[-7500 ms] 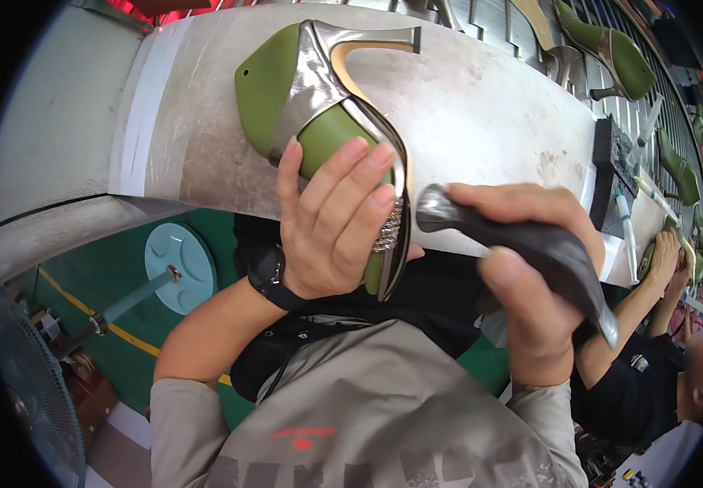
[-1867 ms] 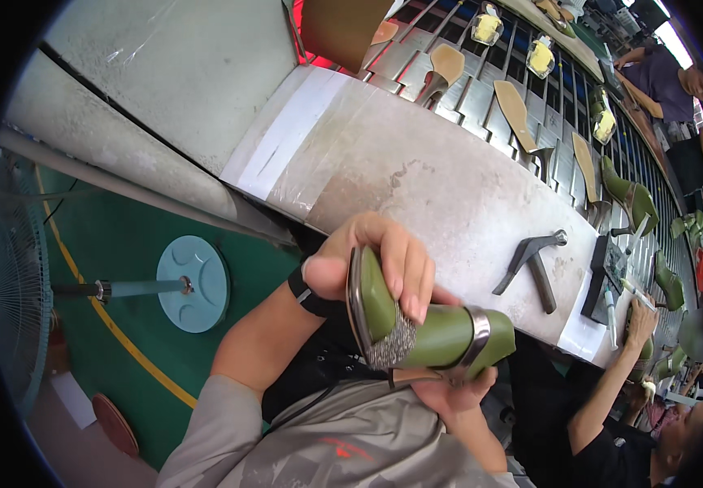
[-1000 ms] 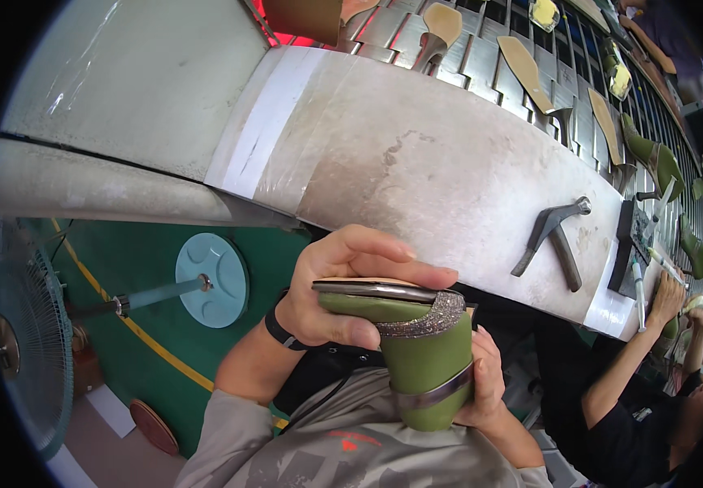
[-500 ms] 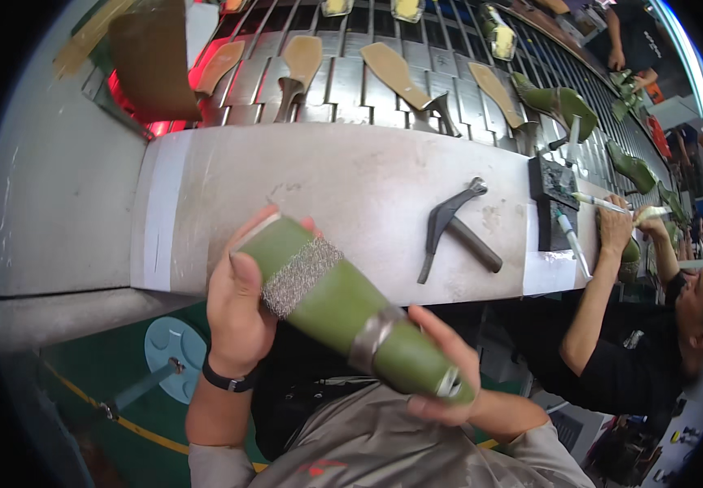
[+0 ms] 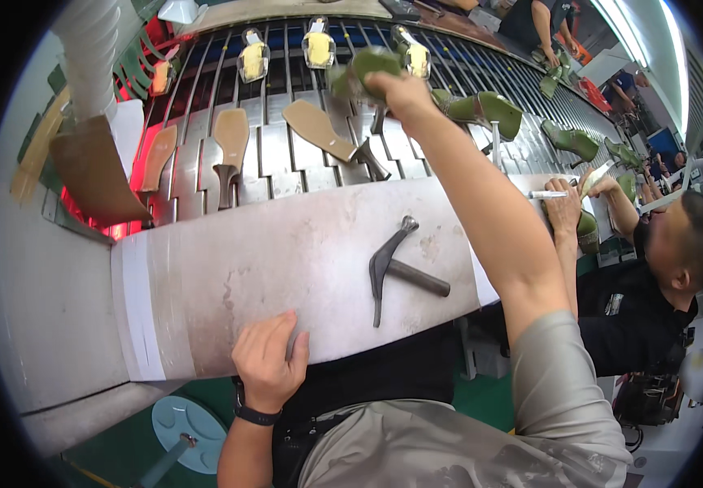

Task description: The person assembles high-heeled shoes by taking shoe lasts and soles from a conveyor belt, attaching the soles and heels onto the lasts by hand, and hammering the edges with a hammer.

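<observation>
A broad lane runs over the bench at centre-left, between the white strip at left and the hammer at mid-frame; at its lower edge your left hand stands in the way. Your right arm bars the upper right, a co-worker's hand near it. At upper left, a brown flap blocks passage. Gaps separate the soles on the conveyor; your right hand, gripping a shoe, occupies upper centre.

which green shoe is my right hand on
The leftmost green shoe, at the slatted conveyor: your right hand is on it. The other green shoes are all farther right.
</observation>
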The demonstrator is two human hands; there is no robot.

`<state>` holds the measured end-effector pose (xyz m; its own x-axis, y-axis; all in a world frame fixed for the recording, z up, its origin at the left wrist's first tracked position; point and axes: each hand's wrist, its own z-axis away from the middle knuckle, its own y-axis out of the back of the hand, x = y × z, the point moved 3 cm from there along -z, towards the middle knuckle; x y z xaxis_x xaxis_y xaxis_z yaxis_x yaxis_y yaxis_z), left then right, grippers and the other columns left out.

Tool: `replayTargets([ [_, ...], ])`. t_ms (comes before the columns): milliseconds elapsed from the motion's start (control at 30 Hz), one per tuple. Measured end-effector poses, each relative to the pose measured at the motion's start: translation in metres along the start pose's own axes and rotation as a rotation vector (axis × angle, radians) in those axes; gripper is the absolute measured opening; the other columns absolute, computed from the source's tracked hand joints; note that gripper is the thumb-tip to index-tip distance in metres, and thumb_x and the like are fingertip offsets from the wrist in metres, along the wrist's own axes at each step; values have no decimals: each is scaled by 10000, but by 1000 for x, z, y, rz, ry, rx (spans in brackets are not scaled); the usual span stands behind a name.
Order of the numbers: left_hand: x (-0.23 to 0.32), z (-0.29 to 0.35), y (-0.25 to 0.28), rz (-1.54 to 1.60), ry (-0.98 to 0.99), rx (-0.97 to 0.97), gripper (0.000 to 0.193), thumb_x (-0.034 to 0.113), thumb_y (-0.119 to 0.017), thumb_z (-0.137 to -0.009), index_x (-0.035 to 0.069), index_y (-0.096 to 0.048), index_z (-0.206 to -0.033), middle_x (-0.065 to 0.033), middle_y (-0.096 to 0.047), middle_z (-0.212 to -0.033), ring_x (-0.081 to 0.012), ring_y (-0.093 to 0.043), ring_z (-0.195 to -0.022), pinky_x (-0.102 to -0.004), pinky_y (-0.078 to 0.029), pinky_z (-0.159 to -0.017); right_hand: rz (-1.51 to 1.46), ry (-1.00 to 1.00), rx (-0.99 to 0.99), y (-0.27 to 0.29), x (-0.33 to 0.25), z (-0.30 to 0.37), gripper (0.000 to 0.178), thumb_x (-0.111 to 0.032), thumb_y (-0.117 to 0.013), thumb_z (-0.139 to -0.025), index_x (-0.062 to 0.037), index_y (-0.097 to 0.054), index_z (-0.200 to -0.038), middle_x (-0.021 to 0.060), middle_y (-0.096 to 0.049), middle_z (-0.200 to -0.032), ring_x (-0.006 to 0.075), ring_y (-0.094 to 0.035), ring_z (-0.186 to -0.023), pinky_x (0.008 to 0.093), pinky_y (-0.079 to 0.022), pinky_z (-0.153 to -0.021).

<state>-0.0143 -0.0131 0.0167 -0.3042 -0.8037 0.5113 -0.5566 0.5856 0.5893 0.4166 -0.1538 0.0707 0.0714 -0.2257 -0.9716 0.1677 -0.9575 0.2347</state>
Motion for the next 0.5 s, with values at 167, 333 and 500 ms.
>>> replayTargets([
  [167,-6,3,5,-49,19,-33,261,61,-789,-816,-31,-715,-1048,-162,-758,-986,-337,-724,-826,-409,-532,-693,-2,-67,204,22,-7,-21,631,-536,-614,-996,21,-712,-1276,138,-742,-1174,270,-696,-1036,381,-503,-955],
  [333,-6,-1,4,-60,24,-57,239,79,-783,-824,-30,-713,-1025,-159,-753,-962,-331,-714,-802,-406,-525,-680,1364,100,-8,80,25,-77,358,-296,-689,-863,-12,-794,-1055,243,-760,-1138,392,-728,-1107,442,-569,-963],
  [500,-8,-2,4,-42,50,-94,215,99,-773,-833,-17,-712,-1003,-160,-754,-962,-326,-715,-798,-408,-534,-689,1606,-103,-284,88,93,-65,419,-221,-713,-843,36,-754,-1171,232,-744,-1215,379,-716,-1153,444,-562,-1009],
])
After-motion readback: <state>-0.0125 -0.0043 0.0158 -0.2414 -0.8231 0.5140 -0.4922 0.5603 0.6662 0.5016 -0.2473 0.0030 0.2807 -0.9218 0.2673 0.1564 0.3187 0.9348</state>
